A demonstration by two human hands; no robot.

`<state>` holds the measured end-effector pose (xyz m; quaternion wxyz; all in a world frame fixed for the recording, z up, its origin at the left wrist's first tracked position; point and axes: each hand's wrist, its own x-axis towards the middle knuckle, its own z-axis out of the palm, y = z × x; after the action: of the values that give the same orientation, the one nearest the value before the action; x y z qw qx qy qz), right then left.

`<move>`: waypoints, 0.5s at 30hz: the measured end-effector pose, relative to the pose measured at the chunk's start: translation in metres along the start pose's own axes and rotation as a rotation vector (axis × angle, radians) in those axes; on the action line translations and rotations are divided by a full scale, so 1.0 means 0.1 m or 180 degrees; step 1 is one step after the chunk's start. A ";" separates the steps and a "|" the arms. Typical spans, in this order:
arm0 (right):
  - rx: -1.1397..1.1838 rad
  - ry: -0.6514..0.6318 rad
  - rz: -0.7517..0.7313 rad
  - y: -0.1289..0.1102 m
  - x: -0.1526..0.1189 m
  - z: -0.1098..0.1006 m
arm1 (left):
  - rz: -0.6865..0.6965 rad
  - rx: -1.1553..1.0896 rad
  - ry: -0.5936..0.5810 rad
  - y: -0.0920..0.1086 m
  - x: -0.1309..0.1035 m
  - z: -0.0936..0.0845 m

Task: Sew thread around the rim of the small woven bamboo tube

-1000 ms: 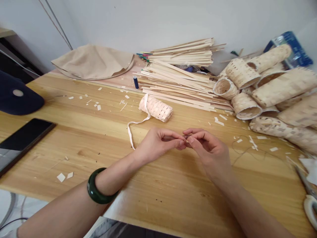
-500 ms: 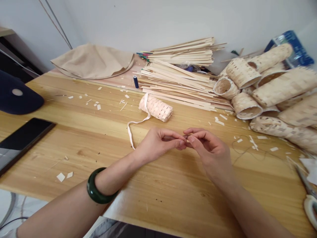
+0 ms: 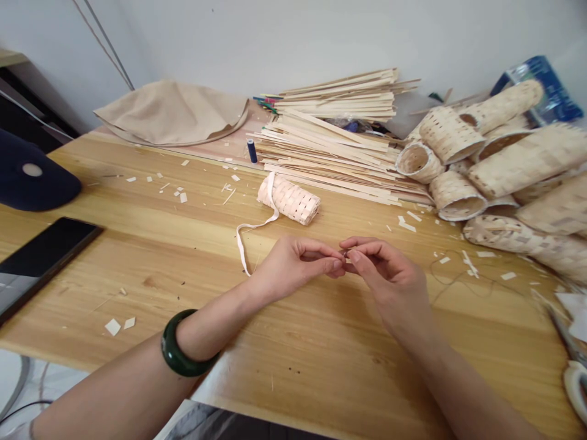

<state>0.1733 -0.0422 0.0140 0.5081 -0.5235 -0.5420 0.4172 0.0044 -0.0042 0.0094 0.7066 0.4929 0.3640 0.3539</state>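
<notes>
Over the middle of the wooden table, my left hand (image 3: 305, 263) and my right hand (image 3: 389, 269) meet at their fingertips. Both are pinched closed around something thin and small that I cannot make out. To the right of my right hand, a fine dark thread (image 3: 463, 281) lies in loose loops on the wood. Just beyond my hands a small woven basket tube (image 3: 293, 198) rests on its side. A white ribbon (image 3: 245, 235) crosses its left end and trails onto the table towards my left wrist, which wears a dark green bangle (image 3: 181, 345).
Bundles of thin wooden strips (image 3: 330, 134) lie at the back, beside a blue thread spool (image 3: 252, 151). Several woven tubes (image 3: 458, 189) are piled at right, with scissors (image 3: 571, 360) nearer. A phone (image 3: 50, 250), a dark cap (image 3: 36, 171) and beige cloth (image 3: 174, 113) sit left.
</notes>
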 end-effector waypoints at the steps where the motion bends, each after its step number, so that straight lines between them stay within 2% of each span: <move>1: -0.0042 0.0013 -0.0006 -0.01 0.00 0.00 | -0.0001 -0.0014 -0.0001 0.00 0.00 0.00; 15: 0.0005 -0.0033 -0.0055 0.03 0.01 0.00 | -0.0007 -0.0037 0.0016 0.01 0.00 0.01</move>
<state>0.1741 -0.0413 0.0108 0.5093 -0.5162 -0.5488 0.4159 0.0052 -0.0041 0.0102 0.7089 0.4875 0.3643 0.3565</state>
